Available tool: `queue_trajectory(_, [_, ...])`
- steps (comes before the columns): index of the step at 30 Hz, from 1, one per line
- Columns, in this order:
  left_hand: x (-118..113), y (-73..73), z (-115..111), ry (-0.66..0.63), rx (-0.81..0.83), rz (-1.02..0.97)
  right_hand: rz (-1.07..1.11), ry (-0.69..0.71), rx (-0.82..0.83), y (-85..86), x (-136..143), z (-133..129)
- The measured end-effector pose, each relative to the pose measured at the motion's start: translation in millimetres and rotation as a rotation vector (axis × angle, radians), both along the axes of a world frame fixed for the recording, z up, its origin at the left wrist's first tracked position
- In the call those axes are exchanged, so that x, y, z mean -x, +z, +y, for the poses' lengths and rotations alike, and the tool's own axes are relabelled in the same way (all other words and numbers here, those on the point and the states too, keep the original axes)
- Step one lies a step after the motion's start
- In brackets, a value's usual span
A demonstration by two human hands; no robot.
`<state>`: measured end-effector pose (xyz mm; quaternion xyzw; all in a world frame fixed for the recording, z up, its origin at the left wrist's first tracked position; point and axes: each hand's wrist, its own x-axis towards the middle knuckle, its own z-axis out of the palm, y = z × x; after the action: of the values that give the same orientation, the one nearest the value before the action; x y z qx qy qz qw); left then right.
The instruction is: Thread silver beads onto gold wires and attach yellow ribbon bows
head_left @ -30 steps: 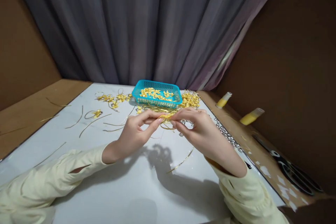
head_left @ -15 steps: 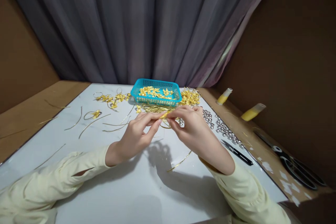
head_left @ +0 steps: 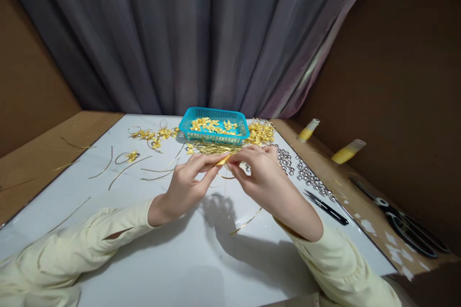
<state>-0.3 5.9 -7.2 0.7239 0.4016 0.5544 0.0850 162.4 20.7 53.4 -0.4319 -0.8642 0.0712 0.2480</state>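
Observation:
Between my fingertips is a small yellow ribbon flower [head_left: 224, 160], mostly covered by the fingers. My left hand [head_left: 190, 175] pinches it from one side, thumb against forefinger. From the other side my right hand [head_left: 257, 168] grips it the same way. A loop of gold cord [head_left: 226, 177] hangs just below the fingers. Behind the hands lies a bundle of gold cords [head_left: 219, 147], in front of a blue plastic basket [head_left: 187, 129] holding several yellow ribbon flowers [head_left: 207, 125].
Silver bells or beads [head_left: 311, 180] lie at right, near black thread snips [head_left: 326, 207]. Large black scissors [head_left: 406, 225] and two yellow-filled tubes [head_left: 347, 152] are on the brown board. Finished-looking flower loops [head_left: 158, 135] and loose cord pieces [head_left: 127, 172] lie at left; more flowers [head_left: 260, 132] are piled beside the basket.
Both hands stay in nearly the same place. The yellow ribbon flower has turned slightly between the fingertips, and more of its yellow shows now.

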Motion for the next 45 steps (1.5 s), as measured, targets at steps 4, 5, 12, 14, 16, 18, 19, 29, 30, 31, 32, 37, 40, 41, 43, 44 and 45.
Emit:
queue_trajectory(4, [-0.5, 2.2, -1.3, -0.006, 0.042, -0.032, -0.002, -0.031, -0.043, -2.6, 2.0, 0.7])
queue_trajectory(5, [-0.5, 3.0, -1.9, -0.010, 0.048, -0.048, 0.006, -0.038, -0.051, -2.8, 2.5, 0.7])
queue_trajectory(12, [-1.6, 11.8, -3.0, -0.015, 0.109, -0.133, 0.063, -0.028, -0.060, -2.7, 3.4, 1.8])
queue_trajectory(14, [-2.0, 13.4, -2.3, -0.013, 0.143, -0.147, 0.085, -0.001, -0.064, -3.3, 2.8, 2.7])
queue_trajectory(16, [-2.1, 13.6, -1.9, -0.011, 0.167, -0.157, 0.128, 0.029, -0.071, -4.5, 2.2, 3.8])
queue_trajectory(18, [-1.9, 13.3, -1.7, -0.016, 0.181, -0.166, 0.176, 0.056, -0.085, -5.8, 1.9, 4.9])
queue_trajectory(19, [-1.7, 13.2, -1.7, -0.021, 0.188, -0.177, 0.201, 0.068, -0.095, -6.4, 2.0, 5.4])
queue_trajectory(29, [-0.3, 21.9, 0.2, -0.143, 0.414, -0.395, 0.313, 0.111, -0.065, -6.1, 5.5, 5.6])
queue_trajectory(30, [0.1, 22.9, 0.3, -0.151, 0.443, -0.402, 0.310, 0.109, -0.065, -6.1, 5.7, 5.8])
queue_trajectory(31, [0.5, 23.7, 0.3, -0.156, 0.468, -0.403, 0.305, 0.107, -0.065, -6.1, 5.9, 6.0])
queue_trajectory(32, [0.9, 24.4, 0.3, -0.161, 0.489, -0.402, 0.300, 0.107, -0.067, -6.2, 5.9, 6.3])
queue_trajectory(37, [0.8, 25.8, -0.3, -0.222, 0.513, -0.436, 0.288, 0.113, -0.084, -6.3, 4.8, 8.0])
queue_trajectory(40, [-0.6, 25.9, -0.2, -0.264, 0.531, -0.470, 0.283, 0.106, -0.087, -5.9, 4.0, 8.5])
queue_trajectory(41, [-1.1, 25.9, 0.1, -0.264, 0.529, -0.468, 0.283, 0.103, -0.086, -5.7, 3.8, 8.5])
queue_trajectory(43, [-1.8, 26.0, 1.0, -0.245, 0.512, -0.446, 0.280, 0.101, -0.081, -5.1, 3.3, 8.3])
queue_trajectory(44, [-2.0, 26.0, 1.6, -0.233, 0.504, -0.429, 0.279, 0.102, -0.076, -4.8, 3.1, 8.2])
queue_trajectory(45, [-2.2, 26.0, 2.1, -0.223, 0.501, -0.410, 0.278, 0.104, -0.073, -4.6, 2.8, 8.1])
